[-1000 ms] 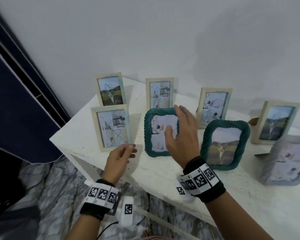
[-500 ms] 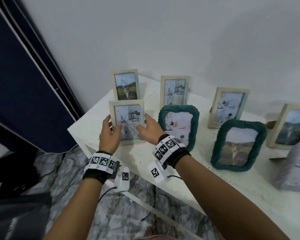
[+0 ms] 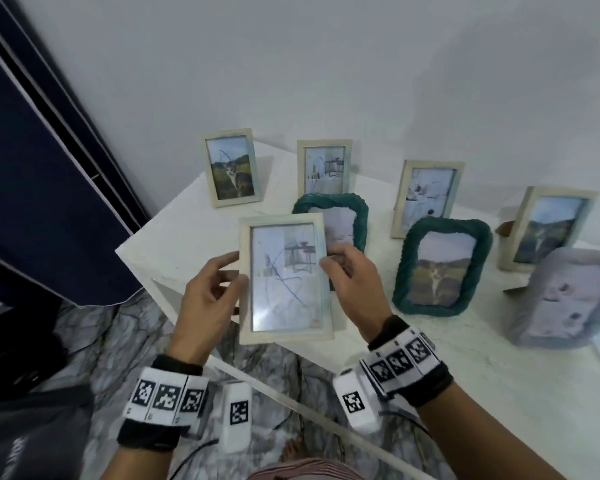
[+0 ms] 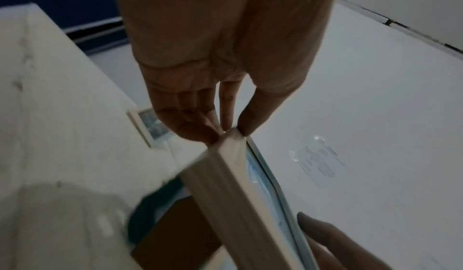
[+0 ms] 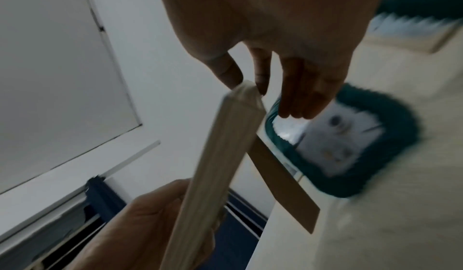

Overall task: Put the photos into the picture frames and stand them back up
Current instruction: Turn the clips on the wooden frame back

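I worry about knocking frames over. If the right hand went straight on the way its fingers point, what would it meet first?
Probably the green frame right behind the held wooden frame; the right hand points at it, though depth is unclear.

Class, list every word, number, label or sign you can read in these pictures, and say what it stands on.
No text can be read.
Wristbands: black-and-white square code markers only, no letters or numbers.
Ceiling sticker: lines of print, too blurred to read.
Held frame: a photo with scribbles, no words.
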Demonstrator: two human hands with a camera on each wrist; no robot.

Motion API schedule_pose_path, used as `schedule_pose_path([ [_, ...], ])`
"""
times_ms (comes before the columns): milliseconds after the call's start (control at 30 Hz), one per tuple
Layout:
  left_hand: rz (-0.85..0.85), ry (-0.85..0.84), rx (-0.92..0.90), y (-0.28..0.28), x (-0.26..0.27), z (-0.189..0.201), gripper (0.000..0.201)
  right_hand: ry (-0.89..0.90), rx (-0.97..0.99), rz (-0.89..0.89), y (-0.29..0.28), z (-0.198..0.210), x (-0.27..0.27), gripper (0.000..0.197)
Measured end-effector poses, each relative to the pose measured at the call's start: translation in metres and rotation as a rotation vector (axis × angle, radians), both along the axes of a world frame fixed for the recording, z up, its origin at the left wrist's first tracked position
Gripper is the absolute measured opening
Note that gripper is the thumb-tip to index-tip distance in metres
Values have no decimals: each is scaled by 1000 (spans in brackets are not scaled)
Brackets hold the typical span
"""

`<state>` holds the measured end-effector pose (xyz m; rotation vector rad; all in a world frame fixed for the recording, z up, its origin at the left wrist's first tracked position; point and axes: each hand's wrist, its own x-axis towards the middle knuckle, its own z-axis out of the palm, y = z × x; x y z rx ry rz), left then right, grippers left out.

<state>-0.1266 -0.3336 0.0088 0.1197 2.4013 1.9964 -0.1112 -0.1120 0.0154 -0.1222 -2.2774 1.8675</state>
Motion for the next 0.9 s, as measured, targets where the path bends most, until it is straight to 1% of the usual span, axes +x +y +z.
schedule_pose_path([
  [67, -84, -27, 35, 25, 18, 1, 32, -44, -121, -3, 23, -6, 32, 5],
  [100, -127, -39, 42, 39, 26, 0, 31, -63, -192, -16, 34, -10, 47, 8],
  [233, -276, -68, 40, 100, 54, -10, 28, -103, -434, -152, 80, -30, 101, 17],
  [333, -384, -91, -27, 149, 75, -21, 30, -124, -517, -279, 114, -38, 143, 20],
  [433, -453, -81, -97, 193, 100, -28, 30, -127, -562, -390, 145, -41, 181, 21],
  [500, -489, -71, -135, 220, 119, -28, 30, -110, -604, -427, 162, -41, 201, 20],
  [567, -546, -29, -189, 248, 137, -29, 31, -94, -651, -448, 177, -43, 218, 25],
  [600, -577, -18, -233, 261, 145, -33, 41, -83, -674, -462, 184, -43, 226, 30],
  [667, -617, -72, -312, 286, 164, -37, 81, -61, -697, -474, 194, -42, 239, 40],
  [700, -623, -108, -304, 296, 174, -37, 97, -63, -708, -457, 199, -41, 245, 46],
  [767, -636, -158, -190, 316, 192, -33, 109, -97, -764, -425, 209, -40, 257, 52],
  [800, -636, -204, -133, 324, 202, -28, 109, -120, -783, -431, 214, -39, 261, 53],
  [833, -640, -239, -77, 331, 211, -24, 99, -136, -795, -447, 220, -41, 265, 54],
  [867, -650, -267, -29, 336, 217, -23, 83, -151, -796, -462, 225, -41, 268, 56],
  [900, -665, -297, 21, 340, 223, -20, 71, -165, -792, -475, 229, -42, 270, 56],
])
